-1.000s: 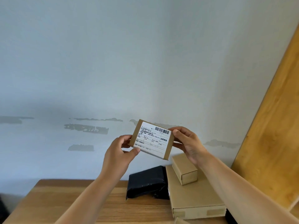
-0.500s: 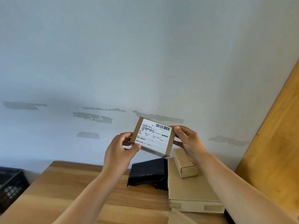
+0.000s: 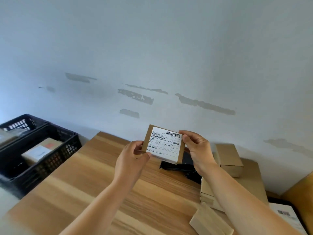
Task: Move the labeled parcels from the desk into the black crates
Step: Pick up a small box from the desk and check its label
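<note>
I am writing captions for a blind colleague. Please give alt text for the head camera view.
Two hands, left and right, hold a small cardboard parcel with a white barcode label above a wooden desk. Black crates holding parcels stand to the left; plain cardboard boxes and a black bag lie on the right.

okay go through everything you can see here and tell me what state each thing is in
Labeled parcel: held above the desk, label facing the camera.
Left hand: grips parcel's left edge.
Right hand: grips parcel's right edge.
Near black crate: holds boxes.
Small plain box: closed, atop a flat carton.
Black pouch: lying on desk.
</note>
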`<state>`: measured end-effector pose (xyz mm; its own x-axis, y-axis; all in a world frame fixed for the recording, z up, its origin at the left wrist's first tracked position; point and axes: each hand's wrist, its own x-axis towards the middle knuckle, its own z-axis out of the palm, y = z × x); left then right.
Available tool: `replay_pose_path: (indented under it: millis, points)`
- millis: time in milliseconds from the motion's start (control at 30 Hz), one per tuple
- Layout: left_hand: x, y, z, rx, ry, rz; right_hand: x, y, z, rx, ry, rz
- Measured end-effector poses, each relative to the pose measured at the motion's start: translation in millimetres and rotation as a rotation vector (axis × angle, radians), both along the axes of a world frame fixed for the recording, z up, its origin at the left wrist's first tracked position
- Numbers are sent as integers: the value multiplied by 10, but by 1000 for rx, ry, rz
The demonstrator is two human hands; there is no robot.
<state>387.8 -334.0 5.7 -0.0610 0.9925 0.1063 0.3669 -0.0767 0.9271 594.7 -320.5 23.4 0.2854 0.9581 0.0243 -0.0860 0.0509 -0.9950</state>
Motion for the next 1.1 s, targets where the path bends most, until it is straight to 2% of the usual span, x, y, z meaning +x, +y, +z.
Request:
replay_pose_path:
  millis: [133, 300, 500, 667, 767, 933, 1100]
  points:
    - [-389, -19, 2, -6, 3, 51, -443, 35, 20, 2, -27, 121]
    - [-1051, -25, -29, -16, 5, 96, -1123, 95, 69, -17, -171, 281]
    - [-2335, -76, -152, -76, 7, 168, -2430, 185, -87, -49, -311, 482]
    - [-3623, -134, -249, -86, -10, 249, -3774, 307, -295, 18, -710, 610]
    - [-4341, -127, -375, -103, 10, 308, -4529, 359, -372, 59, -839, 666]
    - [-5294, -111, -545, -123, 53, 345, -5454, 454, -552, 107, -889, 713]
    - [-5900, -7, -655, -124, 82, 364, -6088, 640, -611, 106, -895, 763]
